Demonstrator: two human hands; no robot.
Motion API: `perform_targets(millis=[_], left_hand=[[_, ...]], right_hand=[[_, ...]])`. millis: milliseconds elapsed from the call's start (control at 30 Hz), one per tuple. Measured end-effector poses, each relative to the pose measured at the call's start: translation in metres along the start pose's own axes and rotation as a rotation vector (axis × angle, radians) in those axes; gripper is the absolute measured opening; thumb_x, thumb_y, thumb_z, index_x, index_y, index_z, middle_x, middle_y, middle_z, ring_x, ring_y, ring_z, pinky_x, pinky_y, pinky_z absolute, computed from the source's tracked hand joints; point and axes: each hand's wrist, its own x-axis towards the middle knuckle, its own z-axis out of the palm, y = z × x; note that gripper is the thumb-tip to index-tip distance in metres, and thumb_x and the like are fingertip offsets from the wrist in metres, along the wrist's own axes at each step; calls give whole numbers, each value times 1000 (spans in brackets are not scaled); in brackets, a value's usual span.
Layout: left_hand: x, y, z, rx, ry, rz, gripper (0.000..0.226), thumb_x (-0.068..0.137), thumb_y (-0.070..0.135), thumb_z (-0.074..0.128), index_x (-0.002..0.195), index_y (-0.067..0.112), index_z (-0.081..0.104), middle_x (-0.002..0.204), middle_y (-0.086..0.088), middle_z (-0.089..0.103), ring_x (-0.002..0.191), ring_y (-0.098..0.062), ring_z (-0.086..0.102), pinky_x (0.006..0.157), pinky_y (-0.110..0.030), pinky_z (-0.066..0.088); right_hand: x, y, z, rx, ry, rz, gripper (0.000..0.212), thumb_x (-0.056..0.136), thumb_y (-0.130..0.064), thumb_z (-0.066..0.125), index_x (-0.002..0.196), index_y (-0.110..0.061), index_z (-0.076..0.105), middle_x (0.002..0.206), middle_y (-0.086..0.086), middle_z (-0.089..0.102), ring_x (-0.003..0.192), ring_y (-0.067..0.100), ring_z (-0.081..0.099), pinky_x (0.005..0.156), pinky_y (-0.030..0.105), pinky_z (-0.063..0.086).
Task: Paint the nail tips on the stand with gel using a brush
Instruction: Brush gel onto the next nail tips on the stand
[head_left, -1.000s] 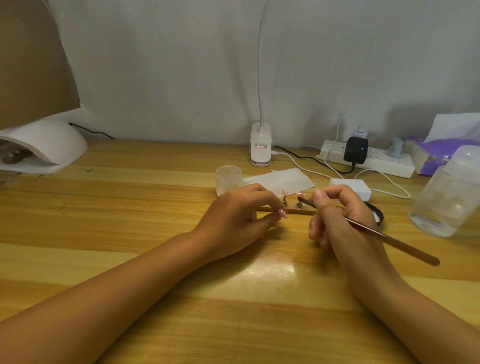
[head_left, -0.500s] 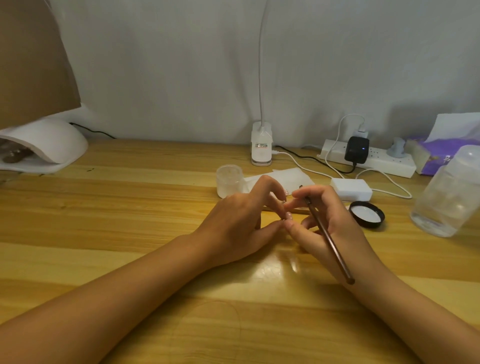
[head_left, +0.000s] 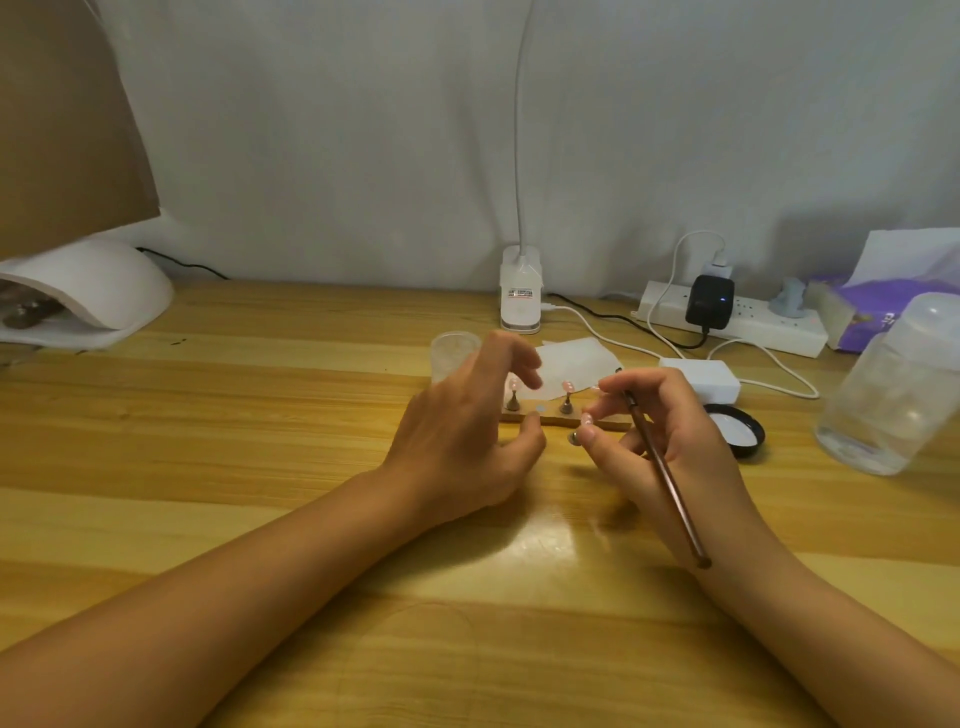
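Observation:
A thin wooden stand (head_left: 550, 417) lies on the table between my hands. Two small metal pegs with pink nail tips stand on it, one (head_left: 513, 395) at the left and one (head_left: 567, 397) further right. My right hand (head_left: 665, 441) holds a long brown brush (head_left: 662, 467), its handle pointing back toward me. The same hand's fingertips pinch a third peg with a nail tip (head_left: 581, 428), lifted off the stand. My left hand (head_left: 467, 441) hovers over the stand's left end with fingers loosely spread, holding nothing.
Behind the stand are a small clear jar (head_left: 452, 353), a white paper sheet (head_left: 574, 358) and a lamp base (head_left: 520, 296). To the right lie a black jar lid (head_left: 740, 431), a white adapter (head_left: 701, 379), a power strip (head_left: 753, 322) and a clear bottle (head_left: 893, 395). A white nail lamp (head_left: 88, 291) sits far left.
My right hand turned the brush handle toward me and has lifted one peg with its nail tip off the stand. My left hand let go and opened above the stand.

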Motion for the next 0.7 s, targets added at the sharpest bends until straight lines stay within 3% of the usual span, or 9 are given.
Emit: perform_targets(millis=[100, 167, 233, 400, 500, 567, 700], left_hand=[[3, -4, 1, 89, -4, -137, 44, 86, 27, 67, 120, 23, 39, 117, 12, 53, 66, -6, 52, 57, -27, 39], [4, -7, 2, 124, -56, -198, 47, 87, 34, 65, 122, 28, 34, 124, 13, 53, 86, -11, 58, 67, -31, 47], [4, -9, 4, 147, -105, -214, 49, 87, 39, 64, 123, 32, 31, 125, 14, 57, 94, -11, 56, 70, -31, 45], [4, -11, 6, 172, -128, -205, 49, 87, 42, 63, 125, 33, 33, 121, 15, 61, 86, -4, 48, 64, -26, 36], [4, -10, 4, 138, -124, -188, 46, 86, 39, 66, 120, 34, 36, 107, 19, 59, 80, -2, 51, 57, -19, 33], [4, -9, 2, 99, -142, -158, 42, 82, 38, 68, 114, 34, 40, 99, 20, 57, 73, 0, 52, 56, -18, 33], [4, -3, -1, 31, -212, -40, 39, 79, 37, 69, 109, 33, 46, 98, 18, 59, 73, 10, 52, 55, -16, 32]], right_hand=[[0, 2, 0, 2, -5, 11, 35, 84, -16, 72, 106, -32, 51, 92, -21, 63, 63, 15, 61, 63, 20, 53], [1, 3, 1, 1, -1, 17, 35, 84, -16, 72, 106, -32, 51, 93, -20, 64, 63, 14, 61, 64, 23, 54], [1, 3, 1, -1, -1, 19, 35, 83, -17, 73, 106, -33, 51, 93, -21, 64, 63, 14, 61, 64, 24, 55], [0, 2, 1, -10, -16, 11, 35, 84, -17, 72, 106, -33, 50, 93, -23, 63, 64, 13, 61, 64, 18, 53], [0, 1, 1, -15, -18, 0, 36, 84, -17, 72, 106, -34, 49, 91, -15, 64, 65, 6, 62, 63, 15, 51], [0, 0, 1, -26, -20, -17, 37, 83, -16, 72, 105, -35, 49, 92, -12, 64, 66, -2, 61, 62, 12, 49], [-2, -2, 1, -70, -19, -38, 39, 83, -17, 73, 107, -36, 48, 93, -16, 63, 71, 1, 63, 66, 14, 50]])
